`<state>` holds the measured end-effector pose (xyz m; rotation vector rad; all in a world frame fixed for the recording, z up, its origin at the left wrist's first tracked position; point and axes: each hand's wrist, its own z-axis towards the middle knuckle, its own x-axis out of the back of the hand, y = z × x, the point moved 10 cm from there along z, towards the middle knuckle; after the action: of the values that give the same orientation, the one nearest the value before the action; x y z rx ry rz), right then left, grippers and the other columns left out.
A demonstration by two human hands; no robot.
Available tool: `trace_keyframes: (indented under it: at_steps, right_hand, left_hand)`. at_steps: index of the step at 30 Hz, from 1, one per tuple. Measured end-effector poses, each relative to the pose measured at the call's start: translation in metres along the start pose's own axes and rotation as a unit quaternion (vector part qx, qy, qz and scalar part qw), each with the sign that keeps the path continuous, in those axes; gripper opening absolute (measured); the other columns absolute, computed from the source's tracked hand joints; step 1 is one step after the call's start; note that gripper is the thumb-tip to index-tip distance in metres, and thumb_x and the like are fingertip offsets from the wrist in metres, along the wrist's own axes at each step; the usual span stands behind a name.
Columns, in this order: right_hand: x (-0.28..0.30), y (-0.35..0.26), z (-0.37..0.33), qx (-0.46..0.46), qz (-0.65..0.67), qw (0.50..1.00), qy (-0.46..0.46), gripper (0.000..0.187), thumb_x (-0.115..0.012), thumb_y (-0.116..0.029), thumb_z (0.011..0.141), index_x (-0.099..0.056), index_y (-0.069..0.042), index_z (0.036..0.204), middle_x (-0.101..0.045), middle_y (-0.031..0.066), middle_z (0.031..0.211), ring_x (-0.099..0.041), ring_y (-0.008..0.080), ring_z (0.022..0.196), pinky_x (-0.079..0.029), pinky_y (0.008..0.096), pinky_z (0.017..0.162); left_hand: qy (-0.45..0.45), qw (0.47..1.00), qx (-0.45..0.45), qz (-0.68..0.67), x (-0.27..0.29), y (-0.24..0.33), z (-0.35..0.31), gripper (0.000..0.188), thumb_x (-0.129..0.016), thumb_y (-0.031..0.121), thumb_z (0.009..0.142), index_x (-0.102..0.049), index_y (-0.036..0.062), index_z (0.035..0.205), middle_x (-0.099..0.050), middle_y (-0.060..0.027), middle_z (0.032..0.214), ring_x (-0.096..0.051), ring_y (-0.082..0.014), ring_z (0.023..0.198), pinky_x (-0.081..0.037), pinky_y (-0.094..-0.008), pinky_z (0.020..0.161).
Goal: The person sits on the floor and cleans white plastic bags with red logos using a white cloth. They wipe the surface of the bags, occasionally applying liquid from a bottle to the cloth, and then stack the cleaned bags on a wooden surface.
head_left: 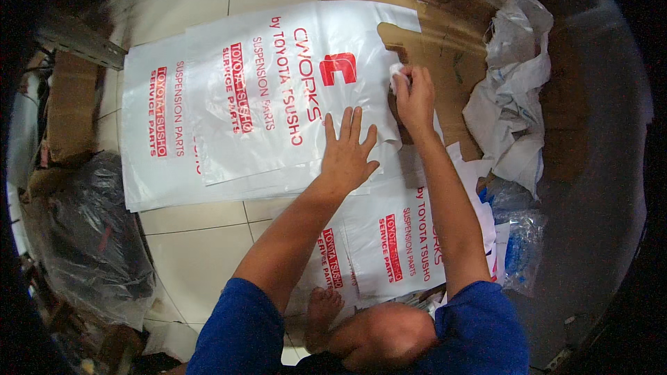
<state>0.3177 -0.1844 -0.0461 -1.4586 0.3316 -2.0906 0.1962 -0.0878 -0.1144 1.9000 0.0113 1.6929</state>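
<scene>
White plastic bags with red print [267, 118] lie flat in overlapping layers on the tiled floor. My left hand [349, 151] rests flat on the top bag, fingers spread, below its large red logo. At that bag's right edge, my right hand [415, 101] pinches a small crumpled white wad [398, 78]; whether it is cloth or paper I cannot tell. Brown cardboard [445, 48] shows beneath and beyond this edge. Nearer to me, under my right forearm, lies a second group of printed white bags [403, 243].
To the right lies a crumpled white sack [514, 83], with clear plastic packets holding blue items [524, 250] nearer to me. At the left are a dark plastic-wrapped bundle [90, 229], a cardboard box [73, 104] and a metal shelf rail [83, 42]. My bare foot [324, 309] is beside the nearer bags.
</scene>
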Motion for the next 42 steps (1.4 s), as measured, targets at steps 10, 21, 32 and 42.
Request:
trace_keyframes:
  at_steps: [10,21,32,42]
  right_hand:
    - [-0.037,-0.026,-0.06,0.08,-0.006,0.974,-0.212,0.013,-0.061,-0.007,0.078,-0.061,-0.003,0.091,-0.058,0.017,0.097,-0.058,0.0375,0.088,-0.049,0.0444,0.075]
    - [-0.049,0.069,0.071,-0.019,-0.038,0.997,-0.067,0.012,-0.063,-0.012,0.081,-0.065,-0.003,0.089,-0.062,0.0213,0.091,-0.06,0.0397,0.086,-0.049,0.0451,0.076]
    - [0.027,0.164,0.073,-0.112,-0.029,0.992,0.046,0.025,-0.064,-0.019,0.085,-0.065,-0.003,0.103,-0.067,0.0147,0.093,-0.063,0.0252,0.09,-0.047,0.035,0.082]
    - [-0.001,-0.003,0.014,0.011,-0.086,0.992,-0.093,0.027,-0.059,-0.013,0.087,-0.061,-0.005,0.113,-0.055,0.0159,0.12,-0.057,0.0279,0.104,-0.046,0.0354,0.088]
  left_hand:
    - [-0.009,1.0,-0.004,0.003,0.002,0.003,0.0,0.069,-0.058,0.051,0.082,-0.041,0.0113,0.136,-0.018,-0.0259,0.149,-0.012,-0.0402,0.14,-0.009,-0.0662,0.106]
    - [-0.021,1.0,-0.009,0.004,0.003,0.01,0.005,0.073,-0.06,0.051,0.081,-0.039,0.0104,0.138,-0.017,-0.0263,0.149,-0.013,-0.0409,0.139,-0.009,-0.0664,0.106]
    - [0.045,0.989,0.02,-0.137,0.026,-0.013,0.009,0.063,-0.049,0.047,0.089,-0.043,0.0043,0.135,-0.032,-0.0263,0.143,-0.025,-0.0401,0.136,-0.013,-0.0604,0.109]
    - [0.166,0.911,0.368,0.087,0.161,-0.231,-0.125,0.064,-0.07,0.026,0.077,-0.043,-0.0054,0.126,-0.051,-0.0216,0.116,-0.047,-0.0345,0.11,-0.038,-0.0459,0.091]
